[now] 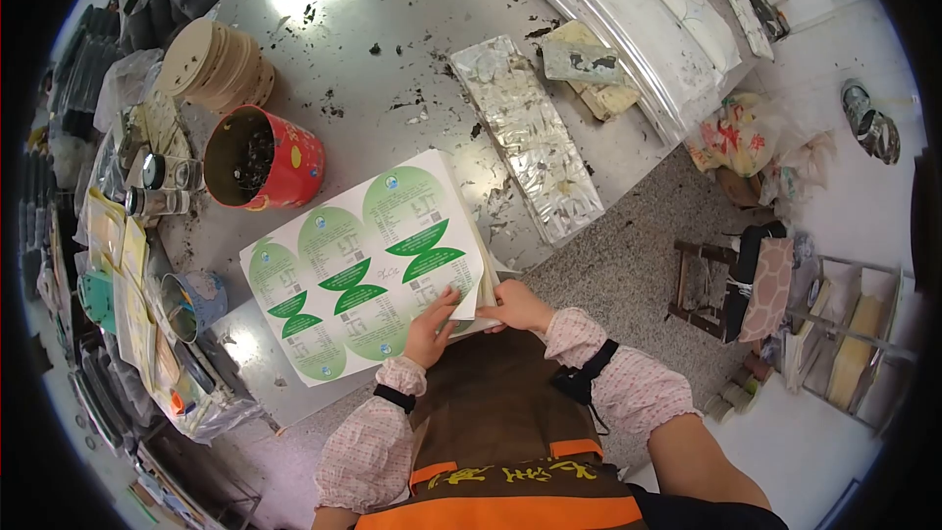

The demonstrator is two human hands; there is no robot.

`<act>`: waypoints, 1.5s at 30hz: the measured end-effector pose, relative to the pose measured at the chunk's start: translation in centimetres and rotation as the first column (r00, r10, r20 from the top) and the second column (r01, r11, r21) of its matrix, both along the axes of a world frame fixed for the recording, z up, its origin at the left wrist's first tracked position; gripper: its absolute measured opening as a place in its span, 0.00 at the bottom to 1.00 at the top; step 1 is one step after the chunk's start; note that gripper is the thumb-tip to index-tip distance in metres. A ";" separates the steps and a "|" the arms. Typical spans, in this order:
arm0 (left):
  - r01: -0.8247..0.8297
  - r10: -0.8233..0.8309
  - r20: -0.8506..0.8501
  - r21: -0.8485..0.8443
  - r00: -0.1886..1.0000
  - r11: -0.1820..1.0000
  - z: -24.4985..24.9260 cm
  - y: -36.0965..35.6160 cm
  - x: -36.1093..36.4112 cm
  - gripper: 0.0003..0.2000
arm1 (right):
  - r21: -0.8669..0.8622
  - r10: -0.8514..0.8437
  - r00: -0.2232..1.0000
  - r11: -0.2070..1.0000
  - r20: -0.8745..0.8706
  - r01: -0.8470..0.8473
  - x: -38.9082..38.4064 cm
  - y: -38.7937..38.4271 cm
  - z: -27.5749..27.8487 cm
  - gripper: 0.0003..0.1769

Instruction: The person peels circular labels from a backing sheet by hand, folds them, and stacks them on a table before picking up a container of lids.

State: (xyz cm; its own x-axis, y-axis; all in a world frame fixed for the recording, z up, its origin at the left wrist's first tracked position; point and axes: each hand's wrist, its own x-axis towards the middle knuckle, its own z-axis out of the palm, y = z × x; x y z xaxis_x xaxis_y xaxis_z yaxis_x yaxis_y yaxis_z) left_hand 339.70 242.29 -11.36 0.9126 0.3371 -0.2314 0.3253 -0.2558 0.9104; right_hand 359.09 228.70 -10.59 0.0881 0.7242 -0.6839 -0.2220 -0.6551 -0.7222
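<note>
A thick stack of label sheets [339, 245], printed with green and white oval labels, lies slanted at the table's front edge. Its near right corner is curled up, showing paper edges below. My left hand [432, 327] rests on the top sheet beside that corner, fingers stretched toward the curl. At the corner itself, my right hand [518, 306] has its fingers closed on the sheet edges; how many sheets it grips is hidden. Both forearms wear pink patterned sleeve covers with black bands.
Beyond the stack stand a red tin [265, 159] with dark scraps and a pile of round discs [218, 64]. A foil-wrapped slab [527, 137] lies to the right, near clear plastic sheets [628, 29]. Dark crumbs dot the metal table [392, 29]. A stool [731, 280] stands on the floor.
</note>
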 end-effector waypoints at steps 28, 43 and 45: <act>0.024 -0.025 0.016 0.021 1.000 0.999 1.3 0.2 0.5 0.18 | -0.069 0.049 0.988 0.997 0.147 -0.040 -0.1 0.0 -0.3 0.20; 0.021 -0.022 0.009 0.024 1.000 0.999 1.0 -0.1 0.3 0.17 | 0.035 -0.052 0.975 0.998 -0.214 0.060 0.5 -0.6 -0.2 0.15; 0.001 -0.001 -0.008 -0.012 1.000 1.000 1.2 0.0 0.4 0.17 | -0.003 -0.056 0.975 0.998 -0.216 0.057 0.4 -0.7 -1.0 0.16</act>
State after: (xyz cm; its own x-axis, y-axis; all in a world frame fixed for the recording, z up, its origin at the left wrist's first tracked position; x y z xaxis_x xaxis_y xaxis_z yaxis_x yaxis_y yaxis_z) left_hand 340.12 242.30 -10.20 0.9110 0.3332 -0.2428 0.3324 -0.2452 0.9107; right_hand 359.45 227.97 -11.63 -0.0203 0.7243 -0.6892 -0.4096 -0.6349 -0.6551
